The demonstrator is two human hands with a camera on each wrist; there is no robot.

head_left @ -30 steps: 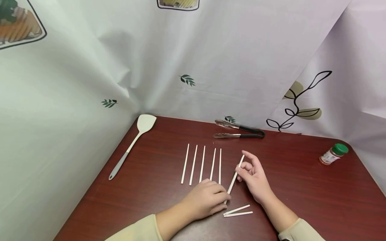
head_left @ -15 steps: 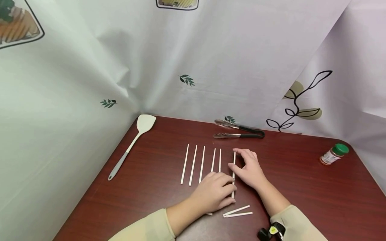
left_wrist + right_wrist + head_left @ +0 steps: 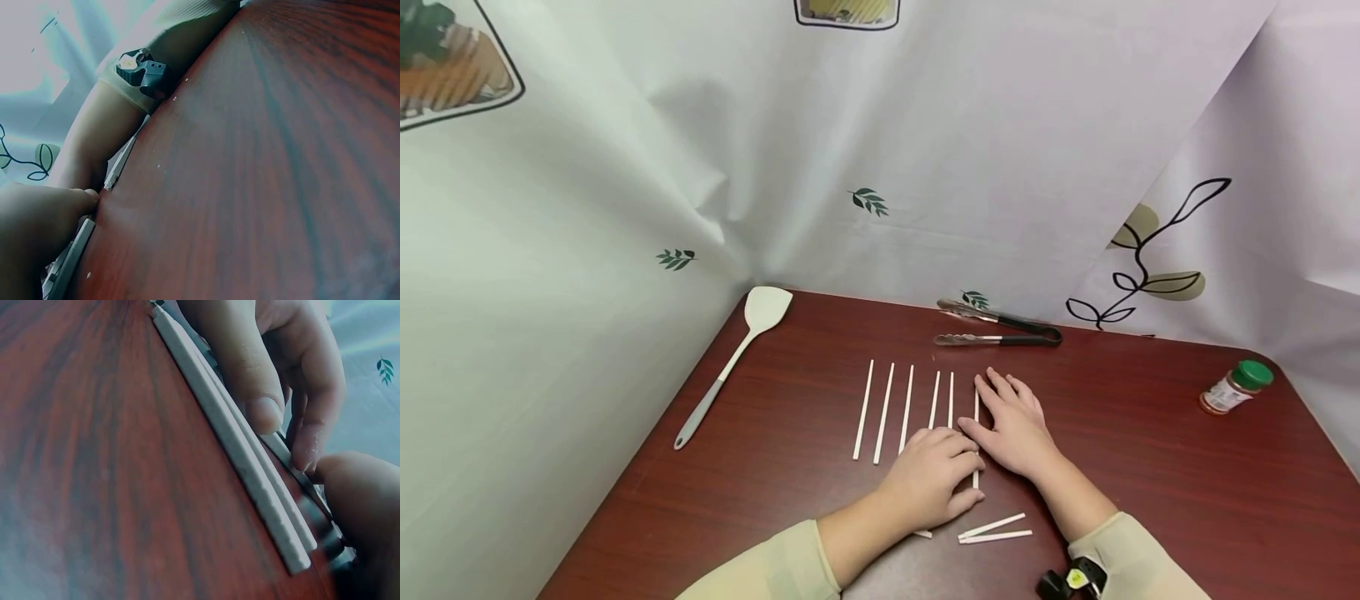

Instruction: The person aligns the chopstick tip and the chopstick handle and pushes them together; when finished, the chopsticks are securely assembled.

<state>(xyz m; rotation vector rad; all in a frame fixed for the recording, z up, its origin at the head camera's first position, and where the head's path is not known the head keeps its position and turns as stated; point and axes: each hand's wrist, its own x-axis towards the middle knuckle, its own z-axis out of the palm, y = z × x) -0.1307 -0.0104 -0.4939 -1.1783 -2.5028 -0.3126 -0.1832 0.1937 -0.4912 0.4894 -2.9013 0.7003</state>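
Note:
In the head view, a row of thin white sticks (image 3: 863,410) stands lengthwise on the table. My right hand (image 3: 1013,429) lies over the upper part of the rightmost stick (image 3: 976,480), fingers spread and fingertips touching or close to it. Beside its lower part is my left hand (image 3: 928,473), fingers loosely bent and tips at the stick; it covers the lower ends of neighbouring sticks. Two loose sticks (image 3: 996,530) form a narrow V nearer the front. The right wrist view shows this pair (image 3: 231,434) up close, with my left thumb (image 3: 264,414) behind it.
A spatula (image 3: 733,354) lies at the left edge. Open tongs (image 3: 1033,333) lie along the back edge. A green-capped spice jar (image 3: 1232,390) is at far right. Another stick end (image 3: 923,534) shows below my left wrist. A printed white cloth (image 3: 985,150) hangs behind.
The rightmost stick went from slanted in my right hand to lying upright in line with the row. My right fingers released their pinch and spread over it; my left hand shifted slightly right.

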